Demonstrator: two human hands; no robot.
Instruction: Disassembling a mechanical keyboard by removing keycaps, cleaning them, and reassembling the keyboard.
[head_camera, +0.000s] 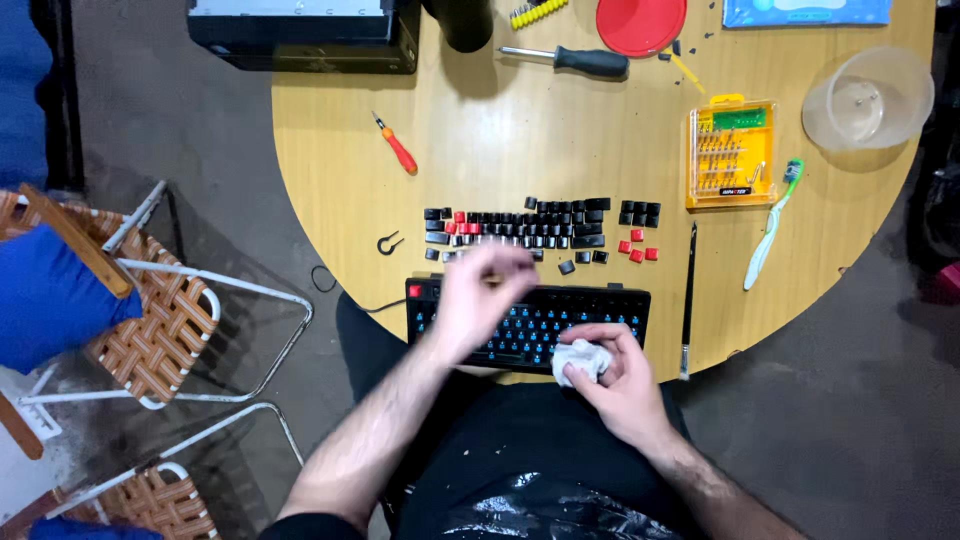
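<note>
Right hand (610, 372) clutches white cloth (582, 358) on keyboard (530, 318); left hand (483, 295) blurred above, grip unclear; wipe gently between switches.

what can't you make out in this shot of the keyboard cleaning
- Head view: the left hand is motion-blurred, so whatever its fingertips pinch cannot be told.
- The keyboard is partly covered by both hands; its near edge is hidden.
- The right hand encloses most of the white wad.
- The black box and red dish are cut off by the top edge.
</note>
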